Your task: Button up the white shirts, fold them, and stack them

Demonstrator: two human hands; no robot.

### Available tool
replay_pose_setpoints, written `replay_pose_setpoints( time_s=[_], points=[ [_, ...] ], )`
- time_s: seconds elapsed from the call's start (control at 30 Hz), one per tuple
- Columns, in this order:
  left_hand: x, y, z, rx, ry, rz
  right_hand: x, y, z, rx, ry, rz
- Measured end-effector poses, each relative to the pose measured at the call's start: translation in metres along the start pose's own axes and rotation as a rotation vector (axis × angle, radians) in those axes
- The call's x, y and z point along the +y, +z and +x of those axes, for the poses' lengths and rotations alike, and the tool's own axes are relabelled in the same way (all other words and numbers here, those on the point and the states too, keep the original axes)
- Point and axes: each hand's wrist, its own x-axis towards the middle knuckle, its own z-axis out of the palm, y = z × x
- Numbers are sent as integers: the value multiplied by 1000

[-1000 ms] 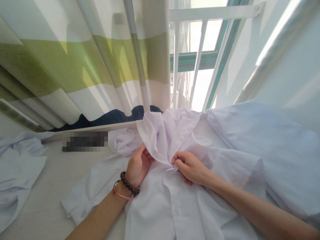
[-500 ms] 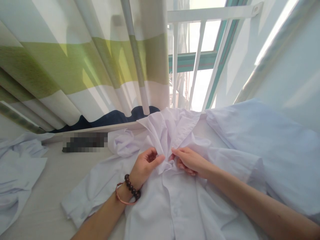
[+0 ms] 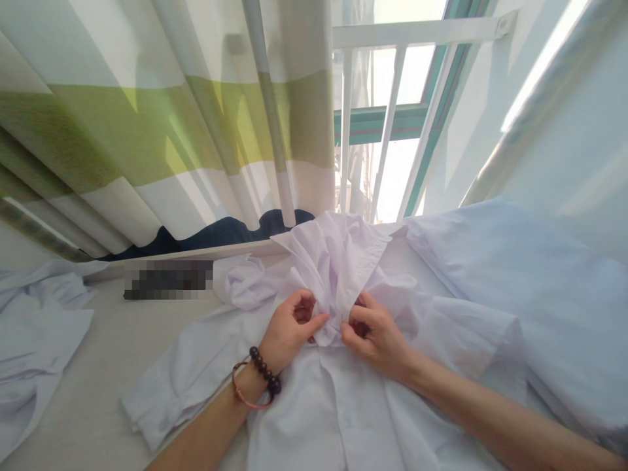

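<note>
A white button-up shirt (image 3: 304, 399) lies front up before me, with its collar end towards the window and one sleeve out to the left. Near the top of its front, my left hand (image 3: 290, 325) pinches the left edge of the cloth between thumb and fingers. Opposite it, my right hand (image 3: 373, 330) grips the right edge below the collar, fingers curled. The cloth between the hands is bunched into folds. Dark beads (image 3: 265, 367) and a thin reddish band circle my left wrist. Fingertips of both hands are partly hidden by the fabric.
More white garments lie at the left (image 3: 34, 353) and the right (image 3: 534, 281) on the pale surface (image 3: 98, 366). A blurred-out dark object (image 3: 169, 280) sits at the back left. Beyond are a green-striped curtain (image 3: 161, 131) and a white window railing (image 3: 422, 33).
My right hand has shifted slightly down and right, its fingers curling more. The cloth between the hands is spread a little wider. My left hand keeps nearly the same place.
</note>
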Motion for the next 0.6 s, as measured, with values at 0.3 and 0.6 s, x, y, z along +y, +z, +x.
replay_pose_setpoints(
  time_s=[0.3,0.6],
  points=[
    [9,-3,-4,-96,30,31,7,2,6,-117,364,368],
    [11,0,-3,-91,3,-6,6,-1,9,-116,379,432]
  ],
)
